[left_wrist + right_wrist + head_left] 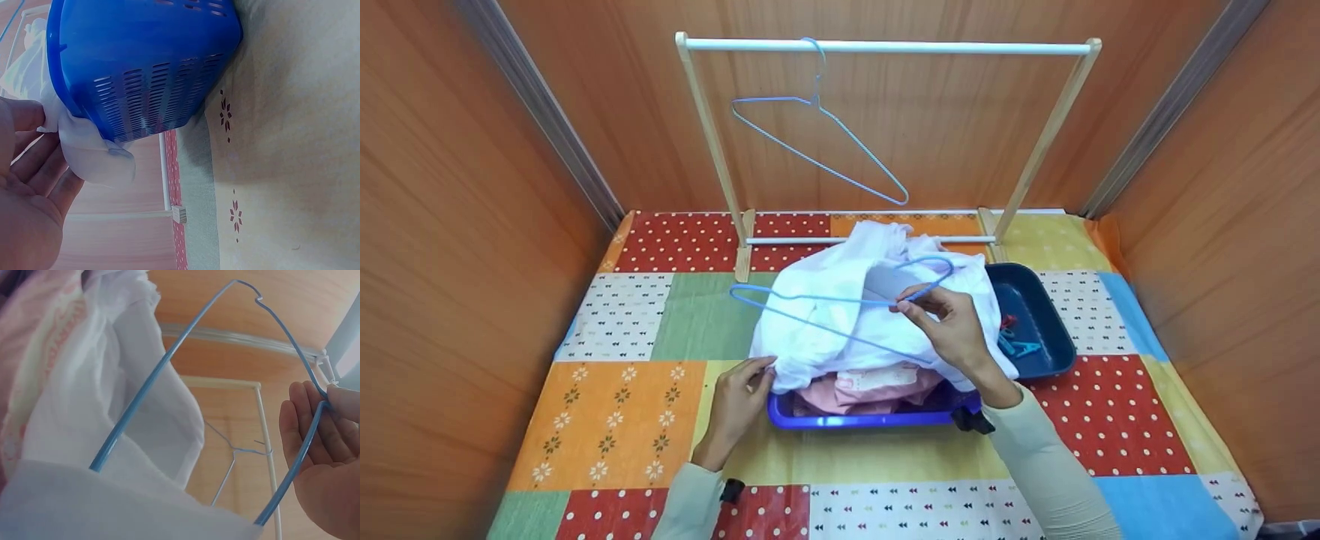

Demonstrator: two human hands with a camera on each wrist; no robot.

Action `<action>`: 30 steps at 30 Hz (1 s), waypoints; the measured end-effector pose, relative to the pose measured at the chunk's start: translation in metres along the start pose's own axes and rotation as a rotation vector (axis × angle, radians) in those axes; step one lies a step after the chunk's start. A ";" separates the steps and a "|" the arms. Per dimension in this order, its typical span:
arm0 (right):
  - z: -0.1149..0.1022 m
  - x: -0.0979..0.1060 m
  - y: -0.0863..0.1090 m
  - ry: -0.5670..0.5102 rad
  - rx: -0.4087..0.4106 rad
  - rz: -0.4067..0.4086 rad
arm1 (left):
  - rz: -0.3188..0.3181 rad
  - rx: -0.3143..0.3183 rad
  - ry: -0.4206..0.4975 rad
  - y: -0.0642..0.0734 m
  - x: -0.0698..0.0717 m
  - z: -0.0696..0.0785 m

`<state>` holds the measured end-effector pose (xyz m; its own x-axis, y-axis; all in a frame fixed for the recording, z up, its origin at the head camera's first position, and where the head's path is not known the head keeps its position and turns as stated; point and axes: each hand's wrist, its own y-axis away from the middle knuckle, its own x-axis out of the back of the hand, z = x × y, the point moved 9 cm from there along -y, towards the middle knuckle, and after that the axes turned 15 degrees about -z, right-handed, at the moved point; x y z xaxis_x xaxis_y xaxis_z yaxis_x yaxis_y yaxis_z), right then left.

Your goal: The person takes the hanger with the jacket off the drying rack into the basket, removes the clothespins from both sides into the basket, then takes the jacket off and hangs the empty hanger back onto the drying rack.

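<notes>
My right hand (952,330) pinches a blue wire hanger (817,298) at the base of its hook. In the head view the hanger lies across a white garment (817,322), its left end sticking out past the cloth. Its other end passes behind white cloth (112,506) in the right wrist view and is hidden there. My left hand (741,397) pinches the garment's near left edge between thumb and fingers. Beneath the garment stands a blue slotted basket (146,67), with pink printed clothing (877,388) showing at its near side.
Behind the basket stands a rack with a white top bar (945,48), on which another blue hanger (855,135) hangs. A dark tray (1054,330) with several clothespins (1020,346) sits to the right. Wooden panels (1222,187) enclose the patchwork cloth (607,420).
</notes>
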<state>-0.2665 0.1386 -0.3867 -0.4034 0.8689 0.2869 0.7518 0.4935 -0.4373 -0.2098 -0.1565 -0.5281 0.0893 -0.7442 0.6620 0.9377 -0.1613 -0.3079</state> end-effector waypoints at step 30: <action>-0.058 0.055 -0.010 -0.156 0.192 0.243 | -0.011 -0.004 0.019 -0.001 -0.003 -0.002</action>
<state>-0.2661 0.1796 -0.3173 -0.3108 0.9501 0.0271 0.7302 0.2569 -0.6331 -0.2117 -0.1559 -0.5312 0.0725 -0.7542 0.6526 0.9373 -0.1722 -0.3032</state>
